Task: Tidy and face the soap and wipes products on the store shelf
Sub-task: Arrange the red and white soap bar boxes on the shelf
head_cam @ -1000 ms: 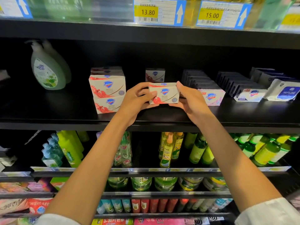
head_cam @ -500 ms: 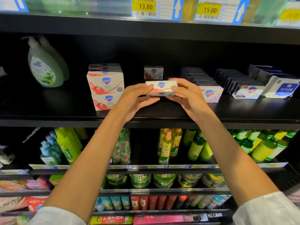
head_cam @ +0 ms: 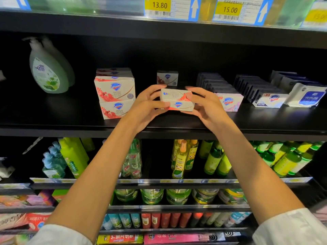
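Note:
Both hands hold one white-and-red soap box (head_cam: 177, 100) just above the black shelf (head_cam: 53, 119), tipped so its top face and narrow front edge show. My left hand (head_cam: 146, 106) grips its left end, my right hand (head_cam: 205, 106) its right end. To the left stands a stack of matching soap boxes (head_cam: 115, 93), faces forward. One more soap box (head_cam: 167, 78) sits behind the held one. Right of my hands lie a pink soap box (head_cam: 230, 102), a white soap box (head_cam: 269, 100) and a wipes pack (head_cam: 306, 96), each fronting a row.
Two green pump soap bottles (head_cam: 47, 68) stand at the shelf's far left. Price tags (head_cam: 159, 6) line the shelf edge above. Lower shelves hold green and yellow bottles (head_cam: 182, 156), jars and small packs.
The held soap box has been tipped from facing me upright to lying flat, and lowered slightly toward the shelf. Both hands kept their grip.

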### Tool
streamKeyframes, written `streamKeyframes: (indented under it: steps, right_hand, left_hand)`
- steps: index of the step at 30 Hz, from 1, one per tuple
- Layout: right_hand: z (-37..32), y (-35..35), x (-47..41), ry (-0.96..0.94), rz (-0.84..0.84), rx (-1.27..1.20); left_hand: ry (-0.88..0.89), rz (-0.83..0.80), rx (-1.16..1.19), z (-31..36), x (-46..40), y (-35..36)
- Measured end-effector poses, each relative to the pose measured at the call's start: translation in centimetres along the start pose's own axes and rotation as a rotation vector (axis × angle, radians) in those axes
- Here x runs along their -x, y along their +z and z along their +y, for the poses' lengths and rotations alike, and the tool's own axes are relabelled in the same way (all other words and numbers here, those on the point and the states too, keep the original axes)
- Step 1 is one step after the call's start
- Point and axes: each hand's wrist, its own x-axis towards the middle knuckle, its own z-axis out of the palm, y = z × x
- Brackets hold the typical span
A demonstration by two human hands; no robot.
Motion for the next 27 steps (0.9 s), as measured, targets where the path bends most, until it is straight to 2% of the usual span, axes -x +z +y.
streamKeyframes:
  steps: [6,13,20,27]
  right_hand:
    - [0.18,0.19,0.02,-0.057,0.010,0.030]
    - [0.11,0.29,0.16,-0.094,0.006,0.054]
    - [-0.11,0.85,0.23,-0.001,-0.015,-0.022]
    - [-0.12,0.66,0.35,-0.020,-0.020,0.006]
  left_hand:
    - [-0.071,0.016,0.109,0.07,0.15,0.41]
    - [-0.082,0.033,0.116,-0.09,0.07,0.37]
    - [-0.079,0.044,0.099,-0.30,-0.16,0.09]
    - [-0.080,0.015,0.092,-0.29,-0.07,-0.01]
